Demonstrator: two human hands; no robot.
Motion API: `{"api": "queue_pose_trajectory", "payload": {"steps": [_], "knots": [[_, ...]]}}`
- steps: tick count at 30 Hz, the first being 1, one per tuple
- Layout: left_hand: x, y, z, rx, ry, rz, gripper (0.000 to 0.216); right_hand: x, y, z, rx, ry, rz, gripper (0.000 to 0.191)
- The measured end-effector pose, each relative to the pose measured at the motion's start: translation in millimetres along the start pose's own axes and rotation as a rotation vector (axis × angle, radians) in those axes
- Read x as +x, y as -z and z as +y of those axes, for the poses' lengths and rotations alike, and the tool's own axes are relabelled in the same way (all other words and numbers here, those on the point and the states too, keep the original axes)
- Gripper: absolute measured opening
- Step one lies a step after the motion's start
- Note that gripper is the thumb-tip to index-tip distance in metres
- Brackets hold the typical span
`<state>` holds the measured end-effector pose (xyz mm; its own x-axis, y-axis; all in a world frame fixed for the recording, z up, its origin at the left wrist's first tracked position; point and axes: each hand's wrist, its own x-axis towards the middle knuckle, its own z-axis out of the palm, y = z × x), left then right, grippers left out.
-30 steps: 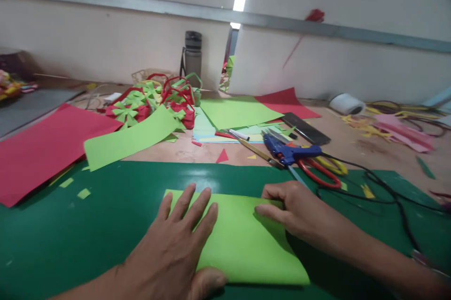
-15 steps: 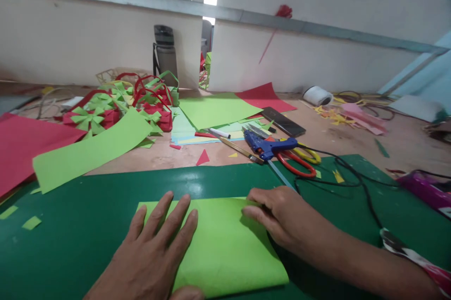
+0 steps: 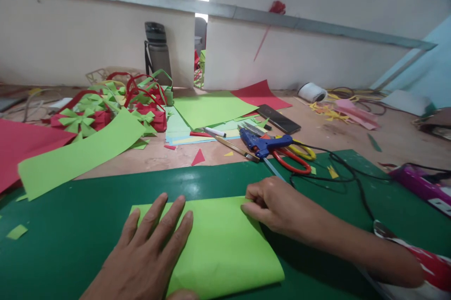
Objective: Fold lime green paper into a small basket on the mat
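Observation:
A light green paper sheet (image 3: 221, 239), folded over with a rounded bend at its near side, lies on the green mat (image 3: 70, 229). Flat on its left part rests my left hand (image 3: 148, 243), fingers spread, thumb partly cut off by the bottom edge. My right hand (image 3: 271, 203) is closed at the sheet's far right corner, with thumb and curled fingers pinching the paper edge there. Just beyond it lie a blue glue gun (image 3: 264, 142) and scissors (image 3: 292, 161) with red handles.
Red and green paper baskets (image 3: 102, 114) and a curved green strip (image 3: 84, 149) are at left. A dark bottle (image 3: 157, 51) stands against the wall. Behind the mat are a craft knife (image 3: 236, 147), a phone (image 3: 278, 119) and paper sheets (image 3: 214, 107). A black cable (image 3: 362, 196) crosses the right side.
My right hand has curled its fingers more tightly at the far right corner of the green sheet. My left hand stays flat on the paper. The whole view has shifted slightly.

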<state>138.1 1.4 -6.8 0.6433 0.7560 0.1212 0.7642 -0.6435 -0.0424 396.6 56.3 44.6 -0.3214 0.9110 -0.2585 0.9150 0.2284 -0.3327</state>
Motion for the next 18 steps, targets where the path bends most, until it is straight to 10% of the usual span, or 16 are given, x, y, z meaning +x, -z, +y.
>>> {"api": "queue_pose_trajectory", "payload": {"steps": [18], "knots": [[0.5, 2.7, 1.4, -0.011, -0.003, 0.017, 0.069, -0.1, 5.5, 4.1, 0.014, 0.117, -0.036, 0.029]]}}
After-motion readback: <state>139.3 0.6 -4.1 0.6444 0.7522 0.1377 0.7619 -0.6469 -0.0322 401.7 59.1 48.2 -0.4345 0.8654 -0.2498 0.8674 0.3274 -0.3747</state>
